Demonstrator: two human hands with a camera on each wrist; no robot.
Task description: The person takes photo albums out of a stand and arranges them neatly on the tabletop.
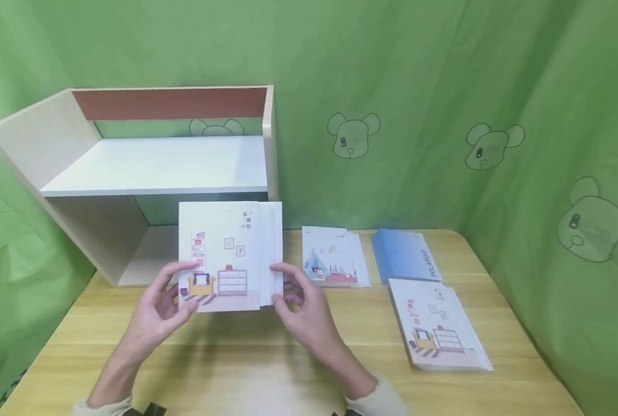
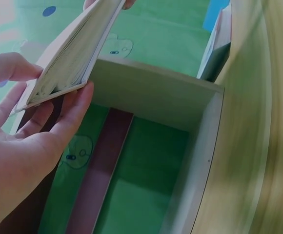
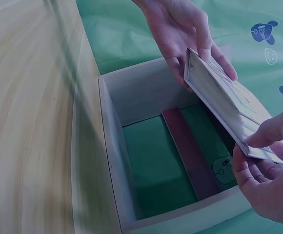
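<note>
Both hands hold one white illustrated album (image 1: 220,248), raised above the table in front of the shelf. Its cover shows a yellow armchair and a chest of drawers. My left hand (image 1: 155,306) grips the album's left edge, thumb in front and fingers behind. On the opposite side my right hand (image 1: 309,306) pinches the right edge, where a folded flap stands out in layers. In the left wrist view the thick stack of pages (image 2: 75,53) shows between the covers. The right wrist view has the right-hand thumb (image 3: 268,134) pressing on the album's edge.
A two-tier wooden shelf (image 1: 158,164) stands at the back left of the table (image 1: 236,370). Right of it lie a white album with a tent picture (image 1: 327,254), a blue POLAROID album (image 1: 405,254) and another armchair album (image 1: 439,326). Green curtain (image 1: 418,86) hangs behind.
</note>
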